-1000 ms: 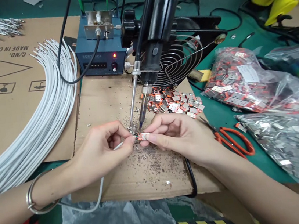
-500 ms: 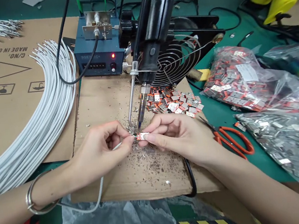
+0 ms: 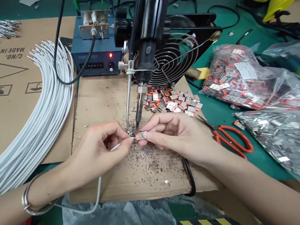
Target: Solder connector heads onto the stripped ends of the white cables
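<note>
My left hand point(image 3: 107, 146) pinches the end of a white cable point(image 3: 99, 188), which trails down past the wrist. Between the thumb and fingers of my right hand point(image 3: 173, 133) is a small USB connector point(image 3: 142, 135), metal with an orange-red end facing the cable. The cable's thin wires meet that end, just under the tip of a soldering iron point(image 3: 139, 110) fixed on a stand. Whether the tip touches the joint I cannot tell. Close beside the tip, a bent metal solder guide tube point(image 3: 130, 104) comes down.
Behind my hands lie a heap of USB connectors point(image 3: 172, 102), a fan point(image 3: 170, 61) and a blue solder feeder point(image 3: 94, 57). Bundled white cables point(image 3: 51, 104) cover the left. To the right are orange-handled cutters point(image 3: 233, 140) and plastic bags of parts point(image 3: 277, 143). Crumbs dot the cardboard point(image 3: 111, 192).
The connector's upper face has gone from bright white to grey, as if tilted slightly. Both hands keep their pinch under the iron. The whole view has shifted a little.
</note>
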The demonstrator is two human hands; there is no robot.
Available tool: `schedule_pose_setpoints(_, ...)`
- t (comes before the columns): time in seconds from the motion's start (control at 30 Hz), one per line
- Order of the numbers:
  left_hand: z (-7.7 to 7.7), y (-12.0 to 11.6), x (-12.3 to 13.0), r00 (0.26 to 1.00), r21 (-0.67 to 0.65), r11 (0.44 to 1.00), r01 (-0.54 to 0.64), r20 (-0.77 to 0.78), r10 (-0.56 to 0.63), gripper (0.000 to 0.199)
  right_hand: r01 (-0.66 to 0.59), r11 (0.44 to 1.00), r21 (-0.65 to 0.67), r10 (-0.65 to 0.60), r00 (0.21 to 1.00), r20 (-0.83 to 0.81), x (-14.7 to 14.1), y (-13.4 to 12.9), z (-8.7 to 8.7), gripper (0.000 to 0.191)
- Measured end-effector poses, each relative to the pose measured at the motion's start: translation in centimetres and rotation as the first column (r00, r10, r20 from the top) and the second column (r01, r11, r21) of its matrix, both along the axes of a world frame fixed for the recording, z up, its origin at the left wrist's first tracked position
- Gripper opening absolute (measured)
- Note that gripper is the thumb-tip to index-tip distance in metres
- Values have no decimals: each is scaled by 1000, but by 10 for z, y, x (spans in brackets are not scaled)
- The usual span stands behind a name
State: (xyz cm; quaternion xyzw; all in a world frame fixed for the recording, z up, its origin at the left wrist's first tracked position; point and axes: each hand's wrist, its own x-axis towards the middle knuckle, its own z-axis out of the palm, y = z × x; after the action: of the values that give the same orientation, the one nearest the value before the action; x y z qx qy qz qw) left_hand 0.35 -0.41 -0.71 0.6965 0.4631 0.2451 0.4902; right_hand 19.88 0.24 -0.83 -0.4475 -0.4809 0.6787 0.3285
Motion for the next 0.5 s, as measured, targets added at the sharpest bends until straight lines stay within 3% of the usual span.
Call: schedule_pose_setpoints(0.5,-1,-1,-1,1000,39,999,8,-2,-7,13,0,1000,-6,0,1000,-1,1,0,1,14)
